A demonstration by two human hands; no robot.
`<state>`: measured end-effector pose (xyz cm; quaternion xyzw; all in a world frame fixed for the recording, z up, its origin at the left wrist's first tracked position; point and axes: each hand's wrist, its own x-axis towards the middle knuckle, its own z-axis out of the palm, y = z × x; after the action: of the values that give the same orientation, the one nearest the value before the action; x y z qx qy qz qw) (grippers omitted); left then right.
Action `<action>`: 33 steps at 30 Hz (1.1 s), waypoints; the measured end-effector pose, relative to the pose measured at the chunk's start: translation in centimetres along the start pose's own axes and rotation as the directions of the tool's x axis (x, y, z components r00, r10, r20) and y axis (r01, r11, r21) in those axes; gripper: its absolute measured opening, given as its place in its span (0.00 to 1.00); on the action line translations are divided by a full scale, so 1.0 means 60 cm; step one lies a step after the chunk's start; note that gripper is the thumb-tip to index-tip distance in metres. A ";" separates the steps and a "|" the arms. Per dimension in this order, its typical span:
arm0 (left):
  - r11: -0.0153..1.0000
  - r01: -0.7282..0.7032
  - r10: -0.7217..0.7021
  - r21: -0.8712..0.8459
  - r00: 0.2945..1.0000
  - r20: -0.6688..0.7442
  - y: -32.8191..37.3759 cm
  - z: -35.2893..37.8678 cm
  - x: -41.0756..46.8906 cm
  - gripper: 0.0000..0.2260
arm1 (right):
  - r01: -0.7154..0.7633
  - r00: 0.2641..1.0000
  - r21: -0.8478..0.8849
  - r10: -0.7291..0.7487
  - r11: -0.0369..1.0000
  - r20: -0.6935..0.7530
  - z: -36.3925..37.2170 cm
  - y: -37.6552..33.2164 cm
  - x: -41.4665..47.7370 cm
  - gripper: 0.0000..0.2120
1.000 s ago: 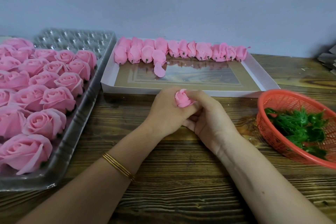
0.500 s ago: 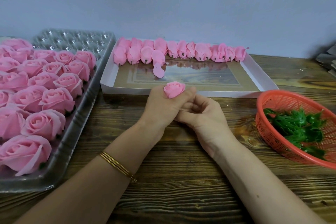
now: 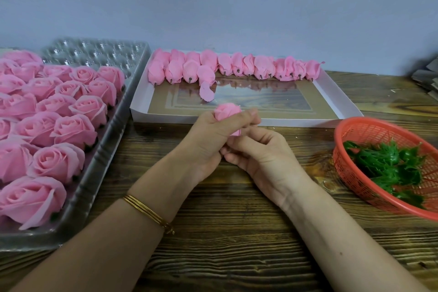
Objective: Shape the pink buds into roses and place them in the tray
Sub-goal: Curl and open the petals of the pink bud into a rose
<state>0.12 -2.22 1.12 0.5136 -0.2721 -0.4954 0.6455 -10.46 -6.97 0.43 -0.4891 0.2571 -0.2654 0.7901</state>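
My left hand grips a pink bud at the middle of the wooden table, the bud's top poking out above the fingers. My right hand lies just under and to the right of it, fingers curled in toward the bud's base; what they hold is hidden. A row of closed pink buds lines the far side of a white shallow box. On the left, a clear plastic tray carries several finished pink roses.
A red plastic basket with green leaf pieces sits at the right edge. One loose bud lies forward of the row in the box. A grey wall stands behind the table.
The bud has come up out of both hands and now sits higher in my left hand. My right hand has dropped to below the bud.
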 end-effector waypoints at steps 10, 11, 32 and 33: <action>0.996 -0.081 0.076 -0.038 0.992 -0.103 -0.016 0.011 0.005 0.07 | 0.209 0.957 -0.344 -0.263 0.916 -0.121 0.004 0.006 -0.002 0.10; 0.996 -0.084 0.080 -0.036 0.993 -0.089 -0.015 0.010 0.004 0.10 | 0.214 0.956 -0.341 -0.268 0.915 -0.122 0.003 0.006 -0.002 0.10; 0.996 -0.091 0.091 0.009 0.996 -0.015 -0.007 0.003 0.001 0.24 | 0.206 0.963 -0.334 -0.250 0.920 -0.097 0.000 0.004 -0.004 0.05; 0.996 -0.084 0.084 0.013 0.996 0.009 -0.005 0.002 0.000 0.23 | 0.179 0.975 -0.277 -0.208 0.944 -0.081 0.001 0.003 -0.004 0.04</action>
<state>-0.06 -2.26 0.89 0.5040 -0.2991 -0.4683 0.6612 -10.58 -6.69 0.36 -0.5991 0.2843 -0.3309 0.6713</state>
